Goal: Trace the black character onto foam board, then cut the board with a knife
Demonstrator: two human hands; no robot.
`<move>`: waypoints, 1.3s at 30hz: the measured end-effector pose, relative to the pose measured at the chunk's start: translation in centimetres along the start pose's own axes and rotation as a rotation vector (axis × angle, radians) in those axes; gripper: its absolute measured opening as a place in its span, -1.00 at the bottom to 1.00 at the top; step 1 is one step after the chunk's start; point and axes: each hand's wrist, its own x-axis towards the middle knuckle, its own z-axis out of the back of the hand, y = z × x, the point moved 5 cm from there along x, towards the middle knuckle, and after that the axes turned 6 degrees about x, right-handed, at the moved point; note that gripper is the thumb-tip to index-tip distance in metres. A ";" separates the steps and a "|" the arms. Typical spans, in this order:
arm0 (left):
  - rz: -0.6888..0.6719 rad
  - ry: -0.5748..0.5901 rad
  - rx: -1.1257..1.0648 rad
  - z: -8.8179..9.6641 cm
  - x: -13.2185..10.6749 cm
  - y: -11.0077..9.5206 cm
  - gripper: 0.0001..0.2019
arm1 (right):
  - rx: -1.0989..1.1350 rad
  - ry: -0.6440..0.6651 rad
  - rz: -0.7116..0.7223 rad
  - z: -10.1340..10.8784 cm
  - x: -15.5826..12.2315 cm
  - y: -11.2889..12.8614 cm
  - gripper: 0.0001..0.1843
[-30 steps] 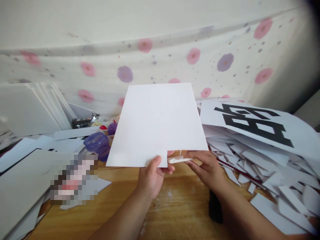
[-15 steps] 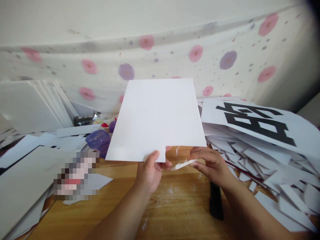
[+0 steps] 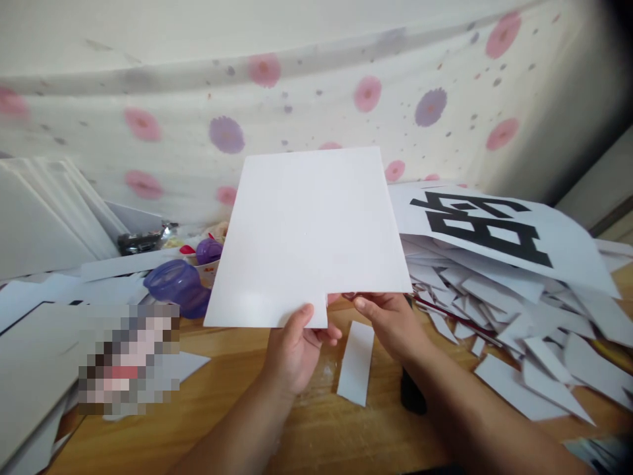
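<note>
A white foam board (image 3: 301, 231) with a rectangular notch out of its near right corner is held up over the table. My left hand (image 3: 299, 349) grips its near edge just left of the notch, thumb on top and fingers underneath. At the notch's cut edge is my right hand (image 3: 390, 320), its thumb and fingers closed together. Part of those fingers is hidden under the board, and what they pinch, if anything, cannot be made out. Below, a white rectangular offcut (image 3: 356, 363) lies flat on the wooden table (image 3: 237, 402).
Scraps of white board (image 3: 499, 310) pile up at the right, under a sheet with black characters (image 3: 489, 224). A black object (image 3: 413, 392) sits partly behind my right forearm. Leftward are a blue-purple translucent container (image 3: 178, 284), stacked boards (image 3: 39, 211) and flat sheets (image 3: 39, 369).
My right hand has let go of the torn offcut, which now lies on the table. That hand has moved left to the notch edge. The view has shifted a little rightward.
</note>
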 end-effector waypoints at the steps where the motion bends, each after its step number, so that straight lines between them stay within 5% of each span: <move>1: 0.000 0.006 0.002 -0.1 0.0 0.2 -0.69 | 0.073 -0.021 -0.029 -0.1 0.0 -0.3 -0.77; 11: -0.001 0.045 -0.007 0.0 0.2 0.6 -0.64 | 0.483 -0.065 -0.175 -0.6 0.0 0.6 -0.84; 13: -0.002 0.043 -0.008 0.2 0.3 0.5 -0.68 | 0.490 -0.004 -0.212 -0.6 -0.2 0.6 -0.96; 20: -0.024 0.012 -0.032 0.8 0.6 -0.6 -0.75 | 0.084 0.430 -0.269 -0.9 -1.1 0.6 -0.74; 23: -0.023 0.018 -0.038 0.7 0.7 -0.7 -0.78 | 0.227 0.265 -0.200 0.2 -0.6 0.7 -0.52; 27: -0.024 0.040 -0.029 1.1 0.8 -0.7 -0.79 | 0.508 -0.041 -0.209 1.6 -0.1 0.0 -0.65; 34: -0.173 0.501 0.001 -0.2 0.2 -1.8 -0.53 | 0.647 -0.177 -0.319 0.9 -0.3 -0.4 -0.76; 39: -0.258 0.245 0.073 0.5 1.4 -1.1 -0.81 | 0.706 -0.226 -0.351 -0.7 -0.9 -1.0 -0.78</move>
